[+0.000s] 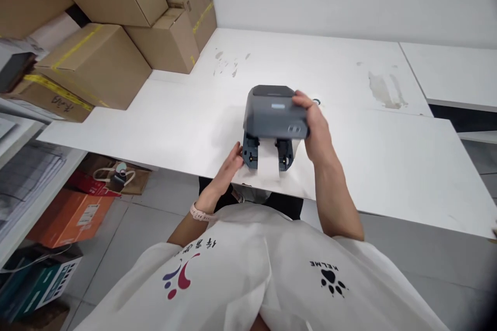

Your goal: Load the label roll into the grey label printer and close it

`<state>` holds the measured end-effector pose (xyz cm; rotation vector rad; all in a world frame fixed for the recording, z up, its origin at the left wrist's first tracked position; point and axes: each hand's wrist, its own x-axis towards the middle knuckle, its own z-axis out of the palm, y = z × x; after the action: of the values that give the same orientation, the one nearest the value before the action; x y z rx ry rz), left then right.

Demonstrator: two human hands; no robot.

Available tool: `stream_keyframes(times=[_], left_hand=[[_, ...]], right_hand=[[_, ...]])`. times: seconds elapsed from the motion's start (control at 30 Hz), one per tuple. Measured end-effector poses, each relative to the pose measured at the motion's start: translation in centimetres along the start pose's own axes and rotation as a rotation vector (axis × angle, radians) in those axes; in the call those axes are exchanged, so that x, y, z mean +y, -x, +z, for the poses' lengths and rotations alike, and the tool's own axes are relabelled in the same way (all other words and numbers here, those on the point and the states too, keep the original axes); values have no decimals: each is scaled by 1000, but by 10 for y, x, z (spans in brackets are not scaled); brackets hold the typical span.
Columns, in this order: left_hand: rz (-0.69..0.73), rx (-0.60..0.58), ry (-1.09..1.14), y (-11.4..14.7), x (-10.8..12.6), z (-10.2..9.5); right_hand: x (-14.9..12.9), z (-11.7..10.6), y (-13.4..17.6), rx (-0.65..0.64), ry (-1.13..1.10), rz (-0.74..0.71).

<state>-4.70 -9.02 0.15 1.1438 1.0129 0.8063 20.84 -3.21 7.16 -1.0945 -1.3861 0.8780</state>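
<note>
A dark grey label printer (276,119) stands on the white table in front of me, near its front edge. Its cover is raised over the lower base (250,158), and a strip of white label paper (268,160) runs out of the middle towards me. My right hand (317,126) grips the cover at its right side, thumb and fingers around the corner. Against the left side of the base rests my left hand (230,168), its fingers stretched out and holding nothing. The printer's inside is mostly hidden under the cover.
Cardboard boxes (97,62) with yellow tape are stacked on the table's left end. The white table (186,119) meets a wall at the back. Below at left are a shelf (34,186) and an orange box (73,217) on the floor.
</note>
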Motion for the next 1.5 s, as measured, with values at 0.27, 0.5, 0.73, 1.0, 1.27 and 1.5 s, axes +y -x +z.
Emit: stream_keyframes(times=[0.27,0.5,0.73,1.0,1.27,1.5], left_hand=[[18,179,-35,-26,40,17],[-20,109,86,-29,36,33],[63,93,22,-33,35,29],[-30,396,-313,22,7,29],[-281,-70,90,16,12,52],[-238,-165,-114,18,2,31]], right_hand=[[34,19,72,58,-42,314],[46,15,78,-37,-192,544],[52,17,74,-13,-206,443],[57,17,77,-16,-198,469],[55,21,79,16,-170,434],[39,30,68,90,-12,413]])
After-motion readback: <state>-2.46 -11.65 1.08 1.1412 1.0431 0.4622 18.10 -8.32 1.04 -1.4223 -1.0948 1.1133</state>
